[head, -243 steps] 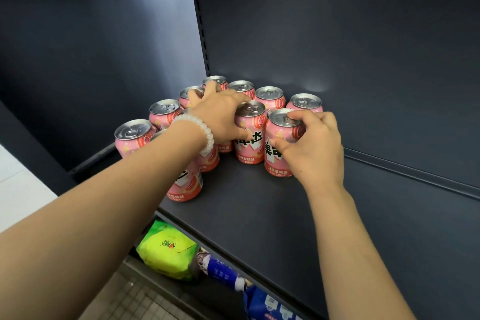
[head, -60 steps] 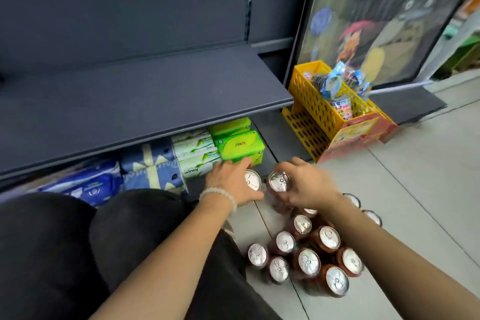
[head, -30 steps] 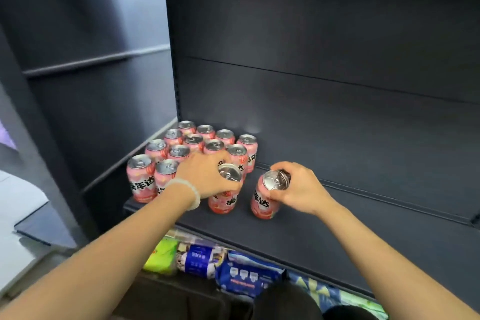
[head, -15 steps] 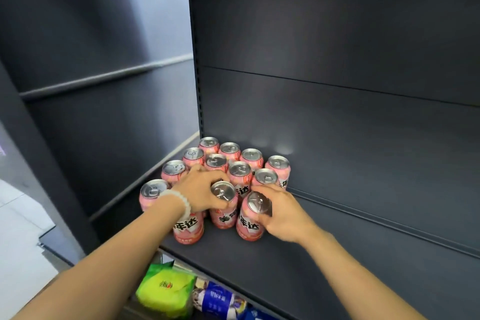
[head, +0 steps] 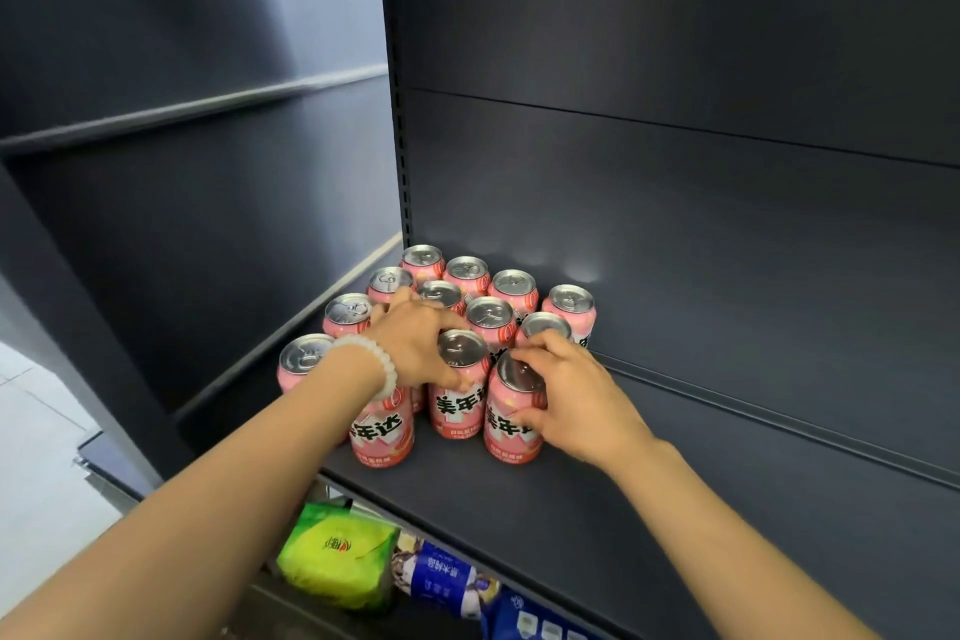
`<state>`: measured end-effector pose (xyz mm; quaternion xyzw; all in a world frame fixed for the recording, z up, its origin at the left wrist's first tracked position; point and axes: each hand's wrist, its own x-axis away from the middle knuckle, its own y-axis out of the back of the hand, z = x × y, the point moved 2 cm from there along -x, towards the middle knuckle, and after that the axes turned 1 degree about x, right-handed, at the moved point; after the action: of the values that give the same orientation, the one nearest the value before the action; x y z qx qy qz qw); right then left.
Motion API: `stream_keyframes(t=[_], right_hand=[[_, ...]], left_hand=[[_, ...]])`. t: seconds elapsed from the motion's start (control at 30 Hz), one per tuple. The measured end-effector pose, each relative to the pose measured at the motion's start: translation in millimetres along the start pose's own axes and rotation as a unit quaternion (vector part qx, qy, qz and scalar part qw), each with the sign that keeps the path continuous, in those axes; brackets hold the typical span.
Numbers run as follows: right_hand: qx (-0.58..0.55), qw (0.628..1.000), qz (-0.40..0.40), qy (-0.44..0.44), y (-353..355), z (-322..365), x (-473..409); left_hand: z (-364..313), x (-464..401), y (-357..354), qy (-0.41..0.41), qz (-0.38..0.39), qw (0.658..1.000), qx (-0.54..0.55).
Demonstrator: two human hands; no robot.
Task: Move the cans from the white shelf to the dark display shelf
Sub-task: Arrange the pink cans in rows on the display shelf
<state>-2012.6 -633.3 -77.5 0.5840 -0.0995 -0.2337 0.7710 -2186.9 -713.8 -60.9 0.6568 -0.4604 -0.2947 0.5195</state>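
Several pink cans with silver tops stand clustered at the left end of the dark display shelf (head: 675, 509). My left hand (head: 415, 343), with a white bead bracelet on its wrist, grips one pink can (head: 457, 405) by its upper part in the front row. Just to its right, my right hand (head: 566, 390) grips another pink can (head: 511, 424) near the top. Both cans stand upright on the shelf board, touching their neighbours. A further front can (head: 382, 431) sits under my left wrist. The white shelf is out of view.
The shelf board stretches bare to the right of the cans. A dark back panel (head: 675, 224) rises behind them, and an upright post (head: 397, 120) stands at the left. Below the shelf lie a green pack (head: 337, 556) and blue packs (head: 447, 582).
Both hands have pushed their cans further back and left, tight against the cluster, and the cans now stand on the board. The view has moved closer.
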Motion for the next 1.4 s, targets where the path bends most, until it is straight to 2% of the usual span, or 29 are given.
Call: stream_keyframes(t=[0.13,0.33,0.43,0.6,0.8,0.9,1.1,1.3,1.4], right_hand=[[0.025,1.000,0.007,0.015,2.8,-1.7,2.7],[0.015,1.000,0.001,-0.010,-0.7,-1.2,5.8],[-0.004,1.000,0.014,-0.025,-1.3,0.5,2.7],[-0.001,1.000,0.009,0.004,-5.3,0.4,5.2],[0.043,0.999,-0.016,0.005,-2.1,5.6,10.6],[0.072,0.997,-0.008,0.021,3.3,9.9,16.7],[0.114,0.990,-0.077,-0.013,40.8,-1.2,65.4],[0.166,0.977,-0.101,-0.084,77.5,-35.0,161.9],[0.171,0.969,-0.118,-0.134,91.0,-59.7,226.7]], left_hand=[[-1.6,-1.4,0.9,-0.002,0.013,1.000,-0.024],[-0.5,2.6,-0.7,0.019,-0.020,0.998,-0.055],[-1.8,-2.4,0.8,-0.009,-0.010,0.999,-0.044],[-3.2,-3.0,7.5,-0.056,0.009,0.997,-0.053],[-5.5,5.9,9.7,-0.040,0.014,0.994,-0.102],[-12.5,18.4,9.1,-0.026,-0.009,0.990,-0.141],[-60.9,60.5,1.9,-0.097,-0.129,0.972,-0.173],[-145.8,101.4,-30.0,-0.167,-0.180,0.961,-0.125],[-202.4,121.4,-49.2,-0.204,-0.163,0.959,-0.105]])
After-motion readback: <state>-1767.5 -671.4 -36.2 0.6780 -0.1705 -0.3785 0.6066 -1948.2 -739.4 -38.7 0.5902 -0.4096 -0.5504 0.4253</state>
